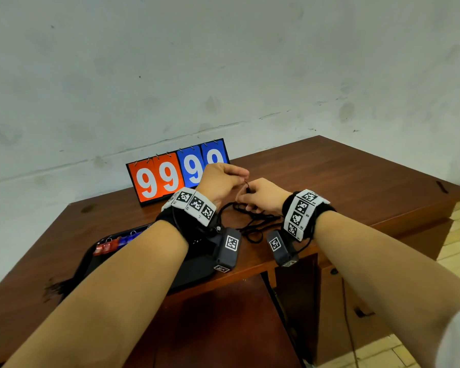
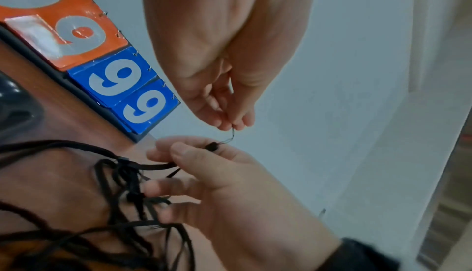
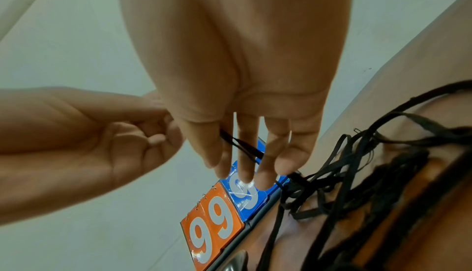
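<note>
A tangled black cord (image 1: 252,224) lies on the brown table (image 1: 356,187) under my two raised hands. My right hand (image 1: 260,195) pinches the cord's end (image 2: 212,146) between thumb and forefinger, and more cord runs across its other fingers (image 3: 240,148). A thin thread (image 2: 233,136) sticks out of that end. My left hand (image 1: 223,179) pinches the thread's tip between thumb and fingertips (image 2: 224,125), just above the right hand. The rest of the cord (image 2: 122,176) trails in loops onto the table.
A flip scoreboard (image 1: 160,179) reading 99 in orange and 99 in blue stands against the wall behind my hands. A black tray (image 1: 96,264) with red and blue clips (image 1: 112,245) sits at the left near the table's front edge. The wall is close behind.
</note>
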`<state>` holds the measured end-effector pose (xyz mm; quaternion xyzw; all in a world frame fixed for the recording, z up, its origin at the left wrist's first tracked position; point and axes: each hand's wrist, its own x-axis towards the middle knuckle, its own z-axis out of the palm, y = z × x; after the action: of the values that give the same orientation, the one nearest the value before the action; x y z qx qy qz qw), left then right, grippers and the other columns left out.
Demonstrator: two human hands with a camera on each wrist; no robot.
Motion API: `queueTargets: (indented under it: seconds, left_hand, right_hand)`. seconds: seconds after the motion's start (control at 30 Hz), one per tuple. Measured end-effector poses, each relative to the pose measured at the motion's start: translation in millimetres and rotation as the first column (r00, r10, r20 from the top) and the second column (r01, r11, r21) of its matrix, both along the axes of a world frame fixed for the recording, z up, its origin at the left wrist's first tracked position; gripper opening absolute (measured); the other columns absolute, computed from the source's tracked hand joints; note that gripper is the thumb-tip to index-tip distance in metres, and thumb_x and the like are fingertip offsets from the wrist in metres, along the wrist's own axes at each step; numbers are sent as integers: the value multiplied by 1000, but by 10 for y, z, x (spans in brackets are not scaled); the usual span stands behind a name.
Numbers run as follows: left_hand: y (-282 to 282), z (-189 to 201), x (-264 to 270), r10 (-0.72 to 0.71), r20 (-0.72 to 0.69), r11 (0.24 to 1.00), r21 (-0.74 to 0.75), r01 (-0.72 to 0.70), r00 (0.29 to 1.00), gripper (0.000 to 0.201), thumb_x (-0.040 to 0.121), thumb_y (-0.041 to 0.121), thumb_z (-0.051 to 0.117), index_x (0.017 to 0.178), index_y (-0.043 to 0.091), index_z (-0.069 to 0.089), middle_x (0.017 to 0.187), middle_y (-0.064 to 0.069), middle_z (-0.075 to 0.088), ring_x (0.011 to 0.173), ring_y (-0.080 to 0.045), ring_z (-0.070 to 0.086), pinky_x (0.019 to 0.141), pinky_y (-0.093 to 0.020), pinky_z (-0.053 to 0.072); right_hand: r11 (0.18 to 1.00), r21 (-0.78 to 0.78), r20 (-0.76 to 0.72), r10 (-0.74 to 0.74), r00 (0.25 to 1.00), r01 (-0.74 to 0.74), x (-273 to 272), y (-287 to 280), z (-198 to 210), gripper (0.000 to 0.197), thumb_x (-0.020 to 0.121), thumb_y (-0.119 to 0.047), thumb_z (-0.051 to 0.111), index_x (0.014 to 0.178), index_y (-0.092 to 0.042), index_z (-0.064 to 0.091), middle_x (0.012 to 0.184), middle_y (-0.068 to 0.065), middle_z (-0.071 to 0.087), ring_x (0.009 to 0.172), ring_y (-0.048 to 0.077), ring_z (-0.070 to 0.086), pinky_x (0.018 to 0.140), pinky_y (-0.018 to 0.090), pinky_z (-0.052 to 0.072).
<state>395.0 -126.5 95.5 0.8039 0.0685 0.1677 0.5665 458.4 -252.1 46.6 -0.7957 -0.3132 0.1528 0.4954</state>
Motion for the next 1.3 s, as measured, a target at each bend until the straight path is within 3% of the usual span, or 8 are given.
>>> queueTargets:
  seconds: [0.1, 0.23, 0.4, 0.57, 0.77, 0.9, 1.0, 1.3]
  left_hand:
    - [74, 43, 10, 39, 59, 994, -102, -33, 997, 26, 83, -12, 64, 82, 12, 74, 90, -7, 74, 92, -20, 70, 88, -32, 57]
    - [164, 19, 0, 119, 60, 989, -92, -113, 991, 27, 85, -10, 62, 83, 14, 73, 89, -4, 72, 86, -18, 66, 79, -28, 56]
    - [113, -74, -41, -12, -144, 999, -36, 6, 990, 21, 92, 13, 64, 112, 17, 66, 106, -8, 68, 84, -16, 61, 61, -24, 48]
    - [31, -32, -29, 14, -157, 1000, -6, -15, 987, 29, 95, 40, 55, 108, 17, 68, 95, -2, 66, 78, -15, 58, 58, -25, 46]
    - [7, -73, 0, 10, -147, 984, 179, 17, 989, 20, 90, 17, 67, 107, 7, 64, 68, -4, 62, 53, -13, 59, 50, -25, 51]
    - [10, -138, 23, -8, -228, 986, 162, 46, 974, 19, 92, 17, 65, 107, 7, 56, 76, -10, 67, 59, -18, 65, 55, -29, 56]
    - [27, -173, 16, -28, -223, 987, 145, 62, 974, 10, 95, 7, 59, 104, 6, 56, 74, -10, 65, 57, -16, 63, 56, -30, 55]
    - [458, -43, -1, 256, 43, 967, 7, -256, 966, 15, 94, 0, 54, 86, 10, 63, 72, -8, 64, 53, -15, 60, 48, -23, 52]
  right_hand:
    - [996, 64, -67, -50, 997, 54, 21, 20, -26, 19, 95, -18, 56, 97, -3, 67, 87, 6, 70, 69, 14, 60, 53, 25, 45]
    - [985, 127, -35, -115, 993, 118, 58, -8, -14, 24, 98, -21, 53, 97, -3, 69, 74, 5, 69, 61, 15, 60, 53, 24, 45]
    - [996, 28, 125, -90, 988, 88, 45, 29, 84, 24, 97, -20, 53, 86, -7, 70, 61, 3, 65, 49, 12, 57, 47, 20, 44]
    - [990, -83, 198, -92, 976, 111, 68, 77, 106, 25, 95, -20, 55, 85, -4, 70, 56, 0, 64, 49, 15, 57, 55, 28, 49]
    - [982, -163, 234, -56, 971, 96, 33, 85, 169, 25, 89, -5, 49, 71, -10, 66, 59, 4, 64, 51, 16, 59, 53, 26, 49]
    - [983, -179, 191, -2, 982, 37, 22, 42, 160, 28, 85, -2, 52, 61, -12, 63, 57, 4, 62, 46, 13, 55, 47, 22, 44]
    - [987, -157, 173, 17, 985, 11, 35, 17, 113, 25, 88, -6, 54, 66, -13, 65, 60, 3, 64, 49, 12, 56, 50, 21, 46]
    - [979, -60, 161, -183, 970, 195, 296, -197, 56, 18, 95, -16, 58, 87, -8, 72, 63, 1, 67, 49, 12, 54, 48, 17, 42]
